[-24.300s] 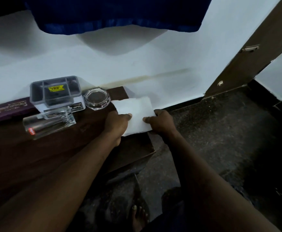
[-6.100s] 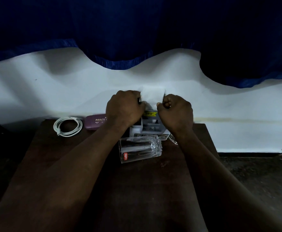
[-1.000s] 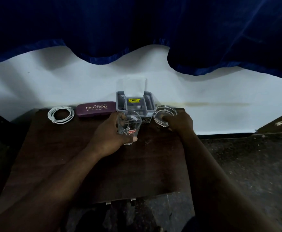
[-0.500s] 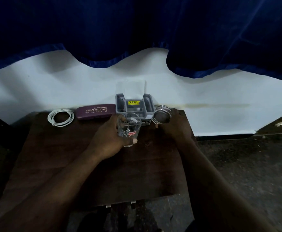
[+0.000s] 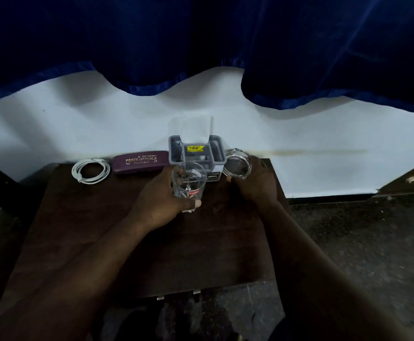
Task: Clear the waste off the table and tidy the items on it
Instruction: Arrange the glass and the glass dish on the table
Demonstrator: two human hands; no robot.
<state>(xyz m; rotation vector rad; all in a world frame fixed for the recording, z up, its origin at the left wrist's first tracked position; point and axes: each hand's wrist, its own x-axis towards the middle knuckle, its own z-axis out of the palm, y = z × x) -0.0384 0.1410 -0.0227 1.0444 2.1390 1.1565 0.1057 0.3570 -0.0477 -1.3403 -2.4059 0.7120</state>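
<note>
Head view. My left hand (image 5: 163, 200) wraps a clear, smooth cylindrical glass tumbler (image 5: 188, 184), upright on the dark wood-grain table (image 5: 78, 230). My right hand (image 5: 256, 183) closes its fingers round the rim of a thick, round glass ashtray (image 5: 236, 163) at the table's back right corner. Between them stands a grey plastic compartment holder (image 5: 196, 153) with white tissue (image 5: 196, 130) upright inside. Leftward lie a maroon oblong spectacle case (image 5: 139, 161) and a coiled white cable (image 5: 90, 170).
</note>
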